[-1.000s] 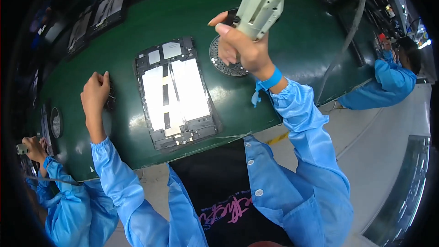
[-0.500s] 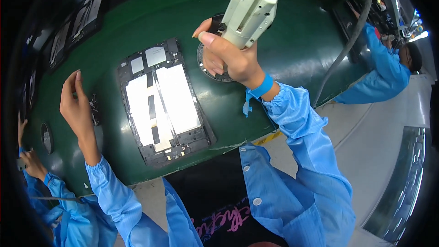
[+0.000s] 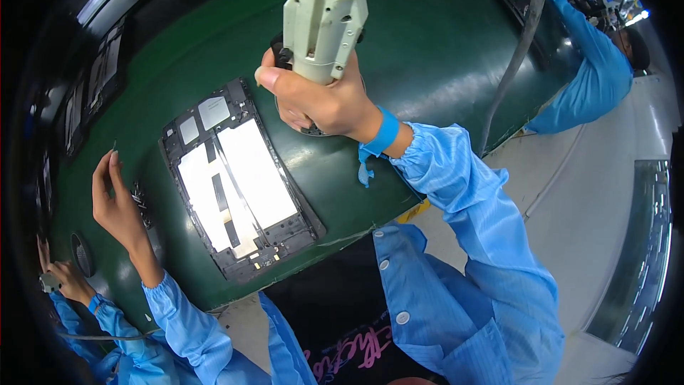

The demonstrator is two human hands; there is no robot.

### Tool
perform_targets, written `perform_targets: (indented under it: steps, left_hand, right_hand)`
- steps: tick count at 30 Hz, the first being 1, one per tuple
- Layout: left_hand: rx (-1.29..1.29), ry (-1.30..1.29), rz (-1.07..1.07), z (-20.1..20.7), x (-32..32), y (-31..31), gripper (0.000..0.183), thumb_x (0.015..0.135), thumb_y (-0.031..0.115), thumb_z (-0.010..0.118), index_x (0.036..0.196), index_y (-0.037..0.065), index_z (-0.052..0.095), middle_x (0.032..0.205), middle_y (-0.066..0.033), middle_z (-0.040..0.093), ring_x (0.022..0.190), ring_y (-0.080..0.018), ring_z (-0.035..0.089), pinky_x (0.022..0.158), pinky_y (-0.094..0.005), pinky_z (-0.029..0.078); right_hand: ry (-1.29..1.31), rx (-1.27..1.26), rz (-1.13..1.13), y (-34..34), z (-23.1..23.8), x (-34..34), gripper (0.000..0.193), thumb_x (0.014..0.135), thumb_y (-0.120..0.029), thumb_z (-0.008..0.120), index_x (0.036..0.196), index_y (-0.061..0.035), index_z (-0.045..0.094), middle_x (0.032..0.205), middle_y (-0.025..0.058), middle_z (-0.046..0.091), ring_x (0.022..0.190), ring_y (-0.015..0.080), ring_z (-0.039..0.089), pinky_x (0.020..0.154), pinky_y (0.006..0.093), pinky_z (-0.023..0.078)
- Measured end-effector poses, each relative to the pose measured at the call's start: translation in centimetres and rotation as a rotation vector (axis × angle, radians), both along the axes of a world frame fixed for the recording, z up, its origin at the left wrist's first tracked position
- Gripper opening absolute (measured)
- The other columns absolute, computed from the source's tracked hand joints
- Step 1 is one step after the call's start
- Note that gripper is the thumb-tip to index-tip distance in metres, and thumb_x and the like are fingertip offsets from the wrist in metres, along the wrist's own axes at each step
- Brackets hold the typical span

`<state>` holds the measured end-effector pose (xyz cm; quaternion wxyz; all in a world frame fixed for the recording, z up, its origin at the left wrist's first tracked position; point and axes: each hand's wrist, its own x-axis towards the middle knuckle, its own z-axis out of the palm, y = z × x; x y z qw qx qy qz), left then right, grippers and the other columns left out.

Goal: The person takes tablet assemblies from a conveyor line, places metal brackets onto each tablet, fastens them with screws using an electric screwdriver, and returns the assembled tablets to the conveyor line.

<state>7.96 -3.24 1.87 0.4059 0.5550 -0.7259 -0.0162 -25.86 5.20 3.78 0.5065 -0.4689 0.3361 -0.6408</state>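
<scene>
My right hand point(image 3: 320, 96) is wrapped round the lower end of a pale green electric screwdriver point(image 3: 324, 21). Beneath that hand a round tray of small parts point(image 3: 311, 130) shows only at its edge; the screwdriver's tip is hidden. To the left lies an opened tablet point(image 3: 263, 171) with silvery-white battery panels, slanted on the bench and touched by neither hand. My left hand point(image 3: 117, 203) hovers left of it, thumb and fingers pinched together. A tiny thin dark thing pokes up from the fingertips, too small to name.
Beside my left hand sits a small heap of dark parts point(image 3: 140, 203). A round dark dish point(image 3: 82, 254) stands farther left, near a co-worker's hand point(image 3: 70, 279). More tablets point(image 3: 107, 64) line the far left. A grey cable point(image 3: 516, 75) hangs at the right, before another person's blue sleeve point(image 3: 584, 78).
My right hand and the screwdriver have shifted left in the picture, and the tablet appears lower and farther left. My left fingertips have closed, with a tiny thin thing now showing.
</scene>
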Motion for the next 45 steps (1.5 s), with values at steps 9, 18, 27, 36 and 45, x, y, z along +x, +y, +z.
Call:
perform_targets:
  steps: [9, 18, 27, 36, 45]
  left_hand:
    - [0.351, 0.410, -0.209, 0.0, 0.3, -0.4, 0.029, 0.100, 0.016, 0.059, 0.122, -0.002, 0.066, 0.102, -0.0090, 0.070, 0.093, -0.0129, 0.066, 0.087, -0.0253, 0.051]
    - [0.625, 0.551, -0.319, 0.8, -2.9, -0.9, 0.030, 0.089, 0.020, 0.073, 0.107, -0.004, 0.072, 0.101, -0.0077, 0.071, 0.092, -0.0132, 0.063, 0.085, -0.0255, 0.048]
    - [0.726, 0.383, -0.267, -0.4, -3.4, -2.4, 0.031, 0.089, 0.019, 0.073, 0.112, -0.002, 0.072, 0.099, -0.0069, 0.072, 0.086, -0.0098, 0.059, 0.076, -0.0225, 0.044]
    - [0.739, 0.333, -0.394, -1.2, -2.1, -3.2, 0.031, 0.093, 0.021, 0.069, 0.112, -0.004, 0.069, 0.104, -0.0083, 0.068, 0.096, -0.0132, 0.062, 0.087, -0.0240, 0.046]
    - [0.696, 0.464, -0.342, -1.4, -2.4, -2.4, 0.029, 0.091, 0.020, 0.071, 0.106, -0.005, 0.072, 0.105, -0.0093, 0.070, 0.093, -0.0123, 0.061, 0.083, -0.0238, 0.045]
  right_hand:
    - [0.085, -0.004, -0.029, 0.0, 1.3, 0.8, 0.018, 0.086, -0.017, 0.073, 0.096, -0.0026, 0.067, 0.059, -0.0010, 0.059, 0.047, 0.0059, 0.054, 0.041, 0.0239, 0.039]
    - [-0.088, -0.109, -0.061, 0.3, 1.7, -0.7, 0.021, 0.092, -0.011, 0.065, 0.109, 0.0011, 0.064, 0.051, -0.0008, 0.049, 0.040, 0.0061, 0.045, 0.039, 0.0255, 0.035]
    - [-0.048, -0.119, -0.066, 0.1, 2.0, -0.6, 0.019, 0.090, -0.008, 0.063, 0.106, 0.0036, 0.064, 0.051, 0.0003, 0.049, 0.039, 0.0074, 0.045, 0.039, 0.0253, 0.037]
    - [0.105, -0.112, -0.111, 0.1, 2.6, -0.3, 0.026, 0.094, -0.011, 0.053, 0.113, 0.0066, 0.057, 0.049, -0.0002, 0.040, 0.038, 0.0096, 0.038, 0.039, 0.0282, 0.036]
    - [-0.044, -0.114, -0.094, 0.3, 2.4, -0.3, 0.018, 0.090, -0.006, 0.063, 0.106, 0.0028, 0.064, 0.052, 0.0021, 0.050, 0.040, 0.0089, 0.045, 0.039, 0.0267, 0.038]
